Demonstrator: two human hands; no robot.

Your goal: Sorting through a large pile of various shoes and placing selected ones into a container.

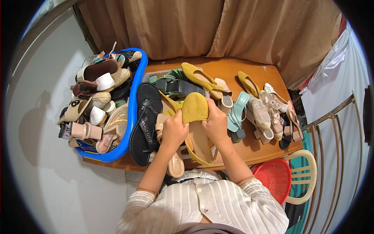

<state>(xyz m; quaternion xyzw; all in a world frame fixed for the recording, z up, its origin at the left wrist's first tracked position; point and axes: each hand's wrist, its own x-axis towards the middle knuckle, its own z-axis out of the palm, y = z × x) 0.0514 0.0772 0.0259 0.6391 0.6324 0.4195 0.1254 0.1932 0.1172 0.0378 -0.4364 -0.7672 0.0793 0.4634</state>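
I see the left hand (174,128) and right hand (215,124) closed on the yellow shoe (195,108) (toe toward the far edge of the desk (249,150)); slackened grip risks a drop past the near edge.

Most of the fingers of the left hand (173,130) and the right hand (215,123) are hidden behind the yellow shoe (194,108), so their exact grip cannot be told. The left forearm (154,169) covers a part of the beige sandal (176,166). In the blue basket (134,101), the lower shoes are buried under the upper shoes (104,82). The lower edge cuts the striped shirt (237,206), the top edge cuts the brown curtain (175,27), and the red basket (274,179) hides some part of the cream chair (312,171)
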